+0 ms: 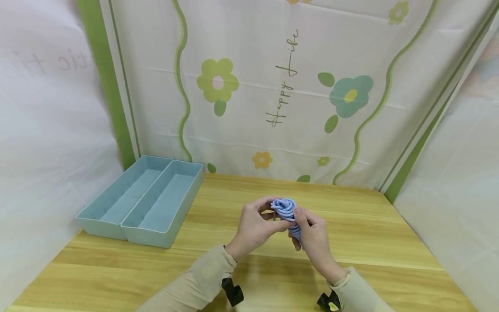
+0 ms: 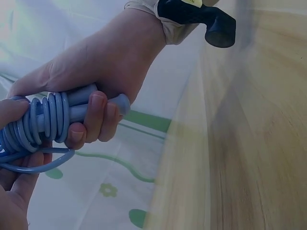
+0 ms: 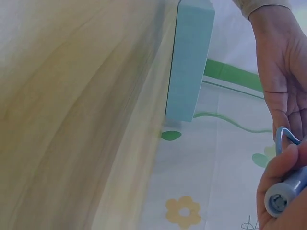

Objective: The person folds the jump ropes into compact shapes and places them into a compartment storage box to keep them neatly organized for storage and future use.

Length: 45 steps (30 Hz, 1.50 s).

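Note:
A light blue jump rope (image 1: pixel 286 209), its cord wound in coils round its two handles, is held up above the table between both hands. My right hand (image 1: pixel 315 238) grips the bundled handles, fingers curled round them; in the left wrist view the handle ends (image 2: pixel 121 103) stick out past its fingers. At the coiled end, my left hand (image 1: pixel 253 227) holds the cord between thumb and fingers. A loose cord loop (image 2: pixel 48 165) hangs by the left fingers there. The right wrist view shows one round handle end (image 3: pixel 277 202); the rest of the rope is partly cut off.
Two light blue rectangular trays (image 1: pixel 171 234) stand side by side on the left of the wood-grain table (image 1: pixel 370 277). A white curtain (image 1: pixel 249 138) with printed flowers hangs behind the table, and white cloth hangs on both sides.

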### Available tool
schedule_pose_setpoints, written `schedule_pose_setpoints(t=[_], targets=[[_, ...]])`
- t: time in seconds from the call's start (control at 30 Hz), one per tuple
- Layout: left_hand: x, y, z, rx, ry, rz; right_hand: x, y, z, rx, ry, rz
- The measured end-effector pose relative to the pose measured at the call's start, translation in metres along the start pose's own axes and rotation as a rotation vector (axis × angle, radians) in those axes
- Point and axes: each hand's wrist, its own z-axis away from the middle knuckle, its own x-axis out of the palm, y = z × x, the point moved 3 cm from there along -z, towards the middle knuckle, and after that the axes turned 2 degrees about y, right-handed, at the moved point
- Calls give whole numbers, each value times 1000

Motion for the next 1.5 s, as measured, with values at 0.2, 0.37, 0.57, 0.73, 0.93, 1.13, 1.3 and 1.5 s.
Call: schedule_pose_setpoints(t=[0.2, 0.37, 0.57, 0.73, 0.93, 1.13, 1.3, 1.5], targets=[[-1, -1, 0, 15, 15, 3, 1, -5, -1, 2, -12, 12], [-3, -1, -1, 42, -1, 24, 0, -9, -2, 53, -13, 53], [-1, -3, -3, 46, -83, 92, -1, -9, -1, 86, 7, 38], [2, -5, -3, 35, -58, 56, 0, -6, 0, 54, -3, 21], [6, -1, -2, 38, -47, 40, 5, -5, 1, 48, 34, -1], [9, 3, -1, 65, -49, 47, 10, -8, 4, 58, 37, -80], [11, 3, 0, 60, -40, 46, 13, -7, 7, 97, 61, -126], [11, 5, 0, -15, -10, 72, 19, -2, 7, 171, 97, -131]])
